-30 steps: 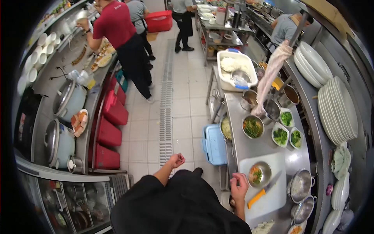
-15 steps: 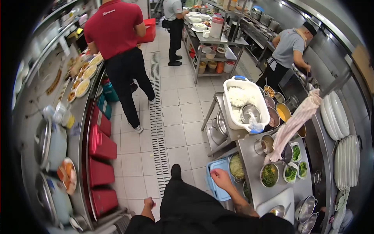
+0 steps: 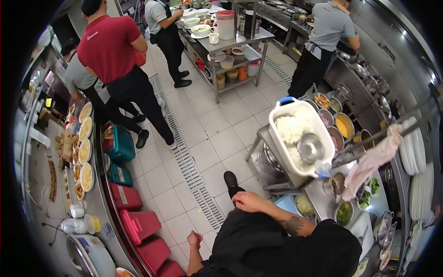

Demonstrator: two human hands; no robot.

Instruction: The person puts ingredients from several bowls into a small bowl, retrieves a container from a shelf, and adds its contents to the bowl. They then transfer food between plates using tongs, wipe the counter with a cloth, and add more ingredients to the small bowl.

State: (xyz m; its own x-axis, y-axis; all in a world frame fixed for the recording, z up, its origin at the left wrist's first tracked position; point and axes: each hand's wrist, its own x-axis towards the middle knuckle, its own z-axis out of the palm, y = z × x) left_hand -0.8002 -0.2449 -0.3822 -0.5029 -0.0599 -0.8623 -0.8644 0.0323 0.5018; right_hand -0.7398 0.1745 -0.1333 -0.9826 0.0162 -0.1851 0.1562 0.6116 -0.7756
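Note:
My left hand (image 3: 195,238) hangs at the lower middle, over the floor tiles beside the drain grate (image 3: 184,157). Its fingers are curled in, with nothing seen in them. In front of my dark clothing is my right hand (image 3: 249,201), also loosely closed and holding nothing visible. It is nearest to the steel side table, left of the blue container (image 3: 287,203). On that table stands a white tub (image 3: 275,138) of rice with a metal bowl (image 3: 310,147) inside. Bowls of greens (image 3: 344,213) sit farther right.
A person in red (image 3: 110,46) stands ahead left, with a person in grey (image 3: 85,76) beyond. Another works at the central shelf table (image 3: 226,44), one at the right stove (image 3: 327,27). Red bins (image 3: 140,226) line the left counter (image 3: 104,184). A cloth (image 3: 374,161) hangs at right.
The view has shifted and tilted. My right hand has moved left, away from the blue container to in front of my body. A person in grey now shows beyond the one in red.

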